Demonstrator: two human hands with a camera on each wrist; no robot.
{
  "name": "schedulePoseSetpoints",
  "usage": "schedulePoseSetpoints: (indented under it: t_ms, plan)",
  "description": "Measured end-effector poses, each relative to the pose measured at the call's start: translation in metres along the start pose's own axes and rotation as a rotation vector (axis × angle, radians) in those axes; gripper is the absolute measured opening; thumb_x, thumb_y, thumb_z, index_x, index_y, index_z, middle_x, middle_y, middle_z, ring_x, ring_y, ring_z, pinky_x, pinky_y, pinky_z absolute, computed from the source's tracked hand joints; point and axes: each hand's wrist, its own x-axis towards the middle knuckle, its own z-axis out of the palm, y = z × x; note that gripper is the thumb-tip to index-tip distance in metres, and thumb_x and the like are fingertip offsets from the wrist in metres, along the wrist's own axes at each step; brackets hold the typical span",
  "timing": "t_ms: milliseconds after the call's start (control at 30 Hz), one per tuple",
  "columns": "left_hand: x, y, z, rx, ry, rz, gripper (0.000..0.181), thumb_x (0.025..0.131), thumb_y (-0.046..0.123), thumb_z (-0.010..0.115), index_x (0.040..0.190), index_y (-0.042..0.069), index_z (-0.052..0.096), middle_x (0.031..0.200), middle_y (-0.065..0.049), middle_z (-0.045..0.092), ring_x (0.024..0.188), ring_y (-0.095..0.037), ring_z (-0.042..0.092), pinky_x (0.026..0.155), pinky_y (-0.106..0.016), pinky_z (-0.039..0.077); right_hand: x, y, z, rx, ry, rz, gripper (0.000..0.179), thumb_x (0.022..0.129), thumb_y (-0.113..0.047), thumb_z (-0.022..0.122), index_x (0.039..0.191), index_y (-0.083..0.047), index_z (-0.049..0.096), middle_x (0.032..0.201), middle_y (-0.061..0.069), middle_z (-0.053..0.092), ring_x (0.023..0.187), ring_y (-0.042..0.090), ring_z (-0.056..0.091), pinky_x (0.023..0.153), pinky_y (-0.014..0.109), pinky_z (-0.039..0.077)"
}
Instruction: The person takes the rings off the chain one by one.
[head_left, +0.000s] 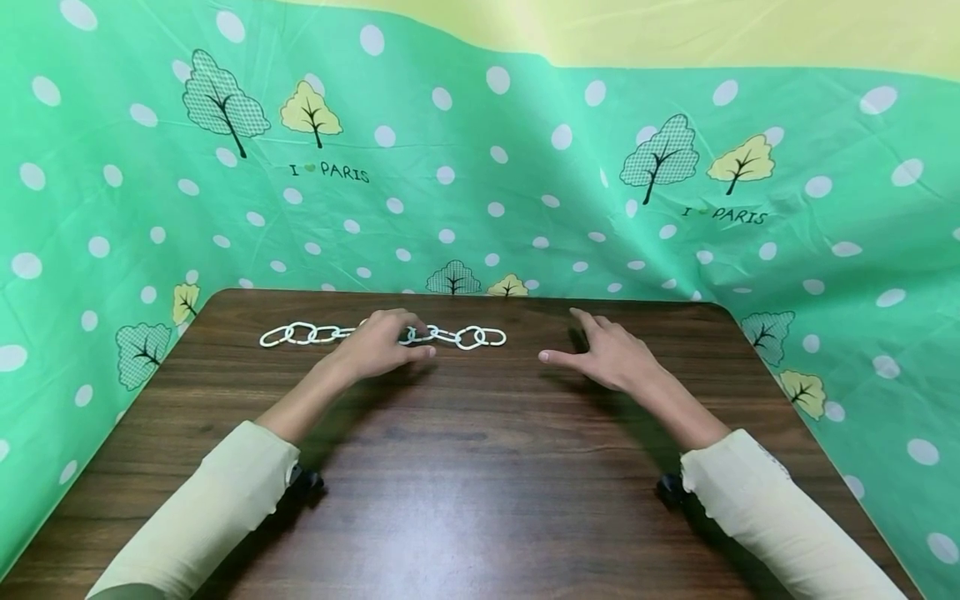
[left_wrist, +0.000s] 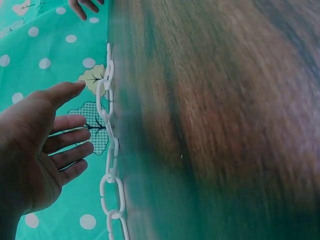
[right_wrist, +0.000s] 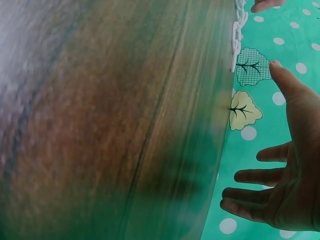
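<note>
A white chain of linked oval rings (head_left: 470, 337) lies stretched from left to right near the far edge of the table. My left hand (head_left: 377, 343) hovers over its middle, hiding several links, with thumb and fingers spread apart and nothing held. In the left wrist view the chain (left_wrist: 114, 192) runs past the fingertips of that hand (left_wrist: 45, 137). Beyond the chain's right end is my right hand (head_left: 613, 354), thumb and fingers parted and empty. The right wrist view has this hand (right_wrist: 295, 175) with relaxed fingers, away from the chain's end (right_wrist: 234, 55).
The brown wooden table (head_left: 465, 467) has a glossy top. Behind it and along both sides hangs a green cloth (head_left: 495, 183) with white dots and printed trees. Small black devices sit at the left cuff (head_left: 306, 485) and right cuff (head_left: 672, 490).
</note>
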Motion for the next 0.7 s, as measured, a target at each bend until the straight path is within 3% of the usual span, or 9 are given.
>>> schedulePoseSetpoints:
  t_ms: [400, 700]
  plan:
    - [0.0047, -0.0001, 0.0045, -0.024, -0.002, -0.012, 0.043, 0.103, 0.034, 0.084, 0.130, 0.001, 0.079, 0.134, -0.017, 0.080, 0.138, -0.038, 0.071, 0.117, -0.056, 0.056, 0.0034, -0.0064, 0.0022, 0.001, -0.003, -0.022, 0.129, 0.090, -0.098, 0.058, 0.178, -0.009, 0.029, 0.172, 0.036, 0.044, 0.155, 0.058, 0.049, 0.116, 0.079, 0.048]
    - [0.0097, 0.0062, 0.0075, -0.032, -0.014, 0.008, 0.054, 0.105, 0.032, 0.081, 0.146, -0.002, 0.070, 0.147, -0.020, 0.075, 0.147, -0.040, 0.065, 0.124, -0.058, 0.052, 0.0033, -0.0100, 0.0042, -0.001, -0.013, -0.034, 0.127, 0.091, -0.094, 0.063, 0.178, -0.007, 0.030, 0.173, 0.036, 0.043, 0.155, 0.059, 0.049, 0.116, 0.079, 0.048]
